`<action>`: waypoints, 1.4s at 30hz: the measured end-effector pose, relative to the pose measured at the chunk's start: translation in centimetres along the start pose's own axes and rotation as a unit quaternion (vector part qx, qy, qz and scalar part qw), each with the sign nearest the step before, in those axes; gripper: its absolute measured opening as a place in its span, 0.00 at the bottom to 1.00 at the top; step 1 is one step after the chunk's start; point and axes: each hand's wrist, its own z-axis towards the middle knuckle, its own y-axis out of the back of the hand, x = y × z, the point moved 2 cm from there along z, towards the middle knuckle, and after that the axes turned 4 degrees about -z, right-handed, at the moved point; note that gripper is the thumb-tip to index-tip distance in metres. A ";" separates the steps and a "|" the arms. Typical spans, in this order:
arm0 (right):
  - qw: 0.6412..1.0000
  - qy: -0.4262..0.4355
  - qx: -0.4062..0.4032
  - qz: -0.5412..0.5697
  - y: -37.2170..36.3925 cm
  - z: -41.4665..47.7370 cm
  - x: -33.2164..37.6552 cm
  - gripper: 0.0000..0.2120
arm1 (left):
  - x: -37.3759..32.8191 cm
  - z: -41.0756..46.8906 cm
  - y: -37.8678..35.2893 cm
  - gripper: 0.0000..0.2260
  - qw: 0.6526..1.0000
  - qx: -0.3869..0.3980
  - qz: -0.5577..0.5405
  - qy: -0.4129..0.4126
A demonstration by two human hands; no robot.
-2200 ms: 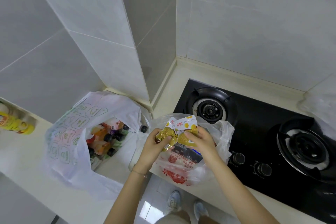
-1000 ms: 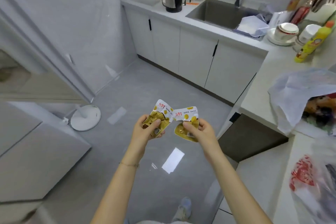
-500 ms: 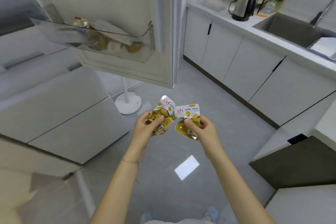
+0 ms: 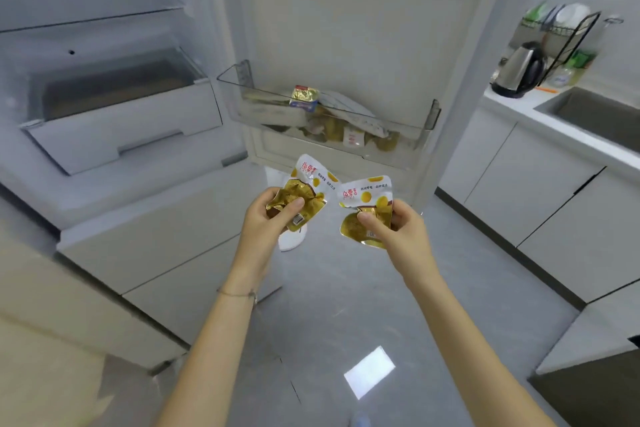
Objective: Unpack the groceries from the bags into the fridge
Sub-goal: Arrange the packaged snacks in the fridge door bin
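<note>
gold-and-white foil snack packets, one in each hand, before the open fridge. the left hand (image 4: 273,218) pinches the left packet (image 4: 306,189) between thumb and curled fingers (image 4: 268,196). the right hand (image 4: 401,229) pinches the right packet (image 4: 367,201) the same way, thumb pressed on its gold face. the two packets are held near each other but apart, above the floor (image 4: 346,305). they sit just below and in front of the clear door bin (image 4: 433,114) on the open fridge door.

the bin already holds several similar packets (image 4: 304,99) and a flat white pack (image 4: 346,104), which suggests that part of the unpacking is done. inside the fridge, the glass shelf (image 4: 86,21) and the white drawer (image 4: 121,128) show no groceries in the parts visible.

judged stage: transfer of these two packets, which are at the fridge but not yet stowed. the door bin looks the likely place, since like items lie there.

remaining: release both packets into a compartment, then fetch whatever is left. the bags are outside this view, so the amount yet to unpack cannot be told.

at right, a worktop (image 4: 509,104) with a kettle (image 4: 519,71), a dish rack (image 4: 561,35) and a sink (image 4: 595,111) plays no part in this step.
</note>
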 end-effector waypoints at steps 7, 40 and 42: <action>0.988 0.154 -0.009 -0.023 -1.0 4.5 7.7 0.09 | -4.2 3.6 -0.3 0.07 0.996 -0.008 0.024 -0.089; 0.946 0.057 -0.024 -0.318 -5.6 17.7 12.9 0.22 | -14.5 26.3 4.6 0.11 0.856 0.260 0.426 -0.133; 0.939 0.046 -0.023 -0.339 -5.6 17.3 12.7 0.22 | -14.6 26.5 4.6 0.11 0.845 0.264 0.447 -0.129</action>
